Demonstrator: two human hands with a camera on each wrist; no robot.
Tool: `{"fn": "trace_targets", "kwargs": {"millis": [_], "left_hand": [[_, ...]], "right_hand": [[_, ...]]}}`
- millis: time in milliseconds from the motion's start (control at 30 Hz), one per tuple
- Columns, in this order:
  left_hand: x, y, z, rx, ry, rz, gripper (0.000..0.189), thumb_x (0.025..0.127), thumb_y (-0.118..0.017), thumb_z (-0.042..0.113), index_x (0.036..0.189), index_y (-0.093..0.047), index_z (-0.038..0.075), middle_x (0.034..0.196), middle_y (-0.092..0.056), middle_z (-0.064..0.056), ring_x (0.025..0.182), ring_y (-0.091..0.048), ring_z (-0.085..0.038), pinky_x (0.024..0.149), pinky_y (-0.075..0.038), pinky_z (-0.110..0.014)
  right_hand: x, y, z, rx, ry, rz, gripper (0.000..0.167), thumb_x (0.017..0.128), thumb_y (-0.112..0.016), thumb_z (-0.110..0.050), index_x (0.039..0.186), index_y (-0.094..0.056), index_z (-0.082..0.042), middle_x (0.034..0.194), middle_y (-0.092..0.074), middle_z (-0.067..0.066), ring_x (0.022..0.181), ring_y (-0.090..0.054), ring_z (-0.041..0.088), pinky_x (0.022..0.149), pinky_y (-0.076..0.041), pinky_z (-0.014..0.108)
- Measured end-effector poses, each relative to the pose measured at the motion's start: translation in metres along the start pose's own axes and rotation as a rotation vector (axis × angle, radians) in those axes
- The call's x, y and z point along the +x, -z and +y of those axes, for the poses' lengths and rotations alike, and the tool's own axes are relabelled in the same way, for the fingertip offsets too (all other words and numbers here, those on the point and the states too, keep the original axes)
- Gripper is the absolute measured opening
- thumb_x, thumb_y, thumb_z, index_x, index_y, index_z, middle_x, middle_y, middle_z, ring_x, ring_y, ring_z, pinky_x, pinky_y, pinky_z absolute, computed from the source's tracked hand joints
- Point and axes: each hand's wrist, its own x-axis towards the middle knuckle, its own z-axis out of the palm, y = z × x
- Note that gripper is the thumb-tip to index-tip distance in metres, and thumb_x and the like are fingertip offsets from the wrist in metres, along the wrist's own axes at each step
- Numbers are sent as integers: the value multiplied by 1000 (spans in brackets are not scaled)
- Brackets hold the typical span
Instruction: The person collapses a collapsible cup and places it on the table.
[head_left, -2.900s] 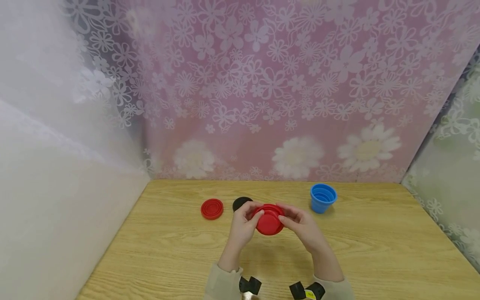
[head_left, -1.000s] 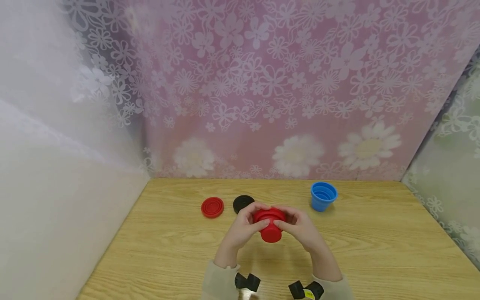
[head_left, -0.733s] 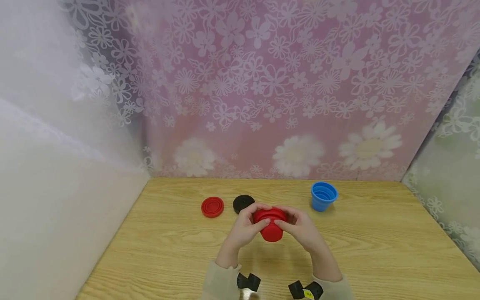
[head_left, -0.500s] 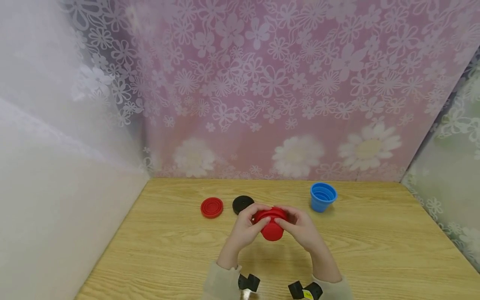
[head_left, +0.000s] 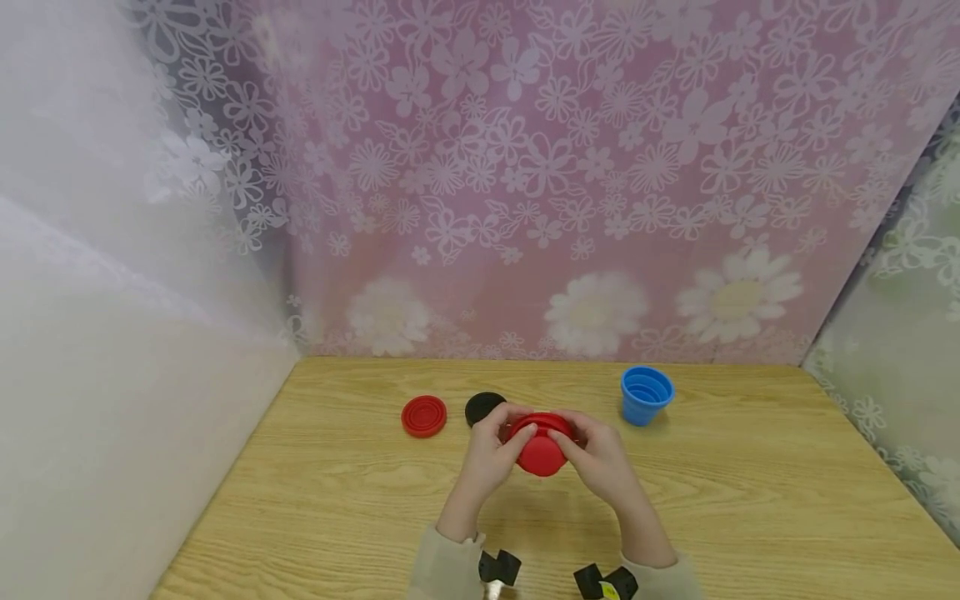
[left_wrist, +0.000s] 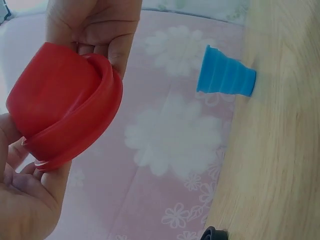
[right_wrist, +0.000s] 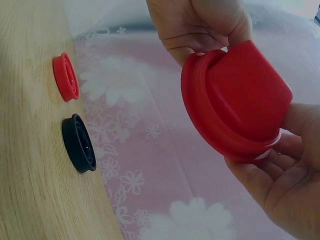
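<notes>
Both hands hold a red collapsible cup (head_left: 542,460) in the air above the table, its base tilted toward the head camera. My left hand (head_left: 489,450) grips its left side, thumb on the lower wall and fingers behind the rim. The right hand (head_left: 604,461) grips the opposite side in the same way. In the left wrist view the cup (left_wrist: 60,95) is partly extended, with its wall folded unevenly near the rim. The right wrist view shows the smooth base section of the cup (right_wrist: 250,95) standing out from the rim. The cup's inside is hidden.
A flattened red collapsible cup (head_left: 424,416) lies on the wooden table (head_left: 337,500) at the left. Beside it is a flattened black one (head_left: 482,407), partly behind my left hand. An extended blue collapsible cup (head_left: 647,397) stands upright at the back right. A flowered curtain (head_left: 480,208) borders the table.
Since the earliest frame, the red cup's base has been pushed out from its flatter form. Over the last half second the cup has tilted, turning its base more toward the head camera.
</notes>
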Motion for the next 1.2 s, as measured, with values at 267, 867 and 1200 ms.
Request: {"fn": "trace_targets", "kwargs": {"millis": [267, 867, 1200], "left_hand": [[0, 6, -2, -180, 98, -21, 24, 85, -58, 5, 108, -54, -3, 91, -59, -15, 72, -59, -13, 63, -51, -27], [4, 8, -23, -452, 8, -115, 33, 85, -56, -1, 113, -45, -12, 98, -56, -16, 83, -59, -14, 73, -50, -28], [3, 1, -19, -380, -7, -38, 27, 82, -55, -9, 108, -50, -11, 99, -55, -24, 82, -58, -12, 69, -50, -26]], "right_hand": [[-1, -1, -5, 11, -37, 31, 23, 83, -60, -4, 104, -59, 4, 84, -62, 9, 64, -54, 14, 56, -50, 22], [3, 6, -6, 54, -79, 161, 22, 83, -58, 1, 104, -59, 9, 86, -61, 15, 65, -54, 16, 54, -49, 22], [2, 4, -6, 60, -108, 182, 22, 83, -59, -1, 103, -59, 8, 89, -62, 16, 69, -56, 16, 57, -50, 20]]}}
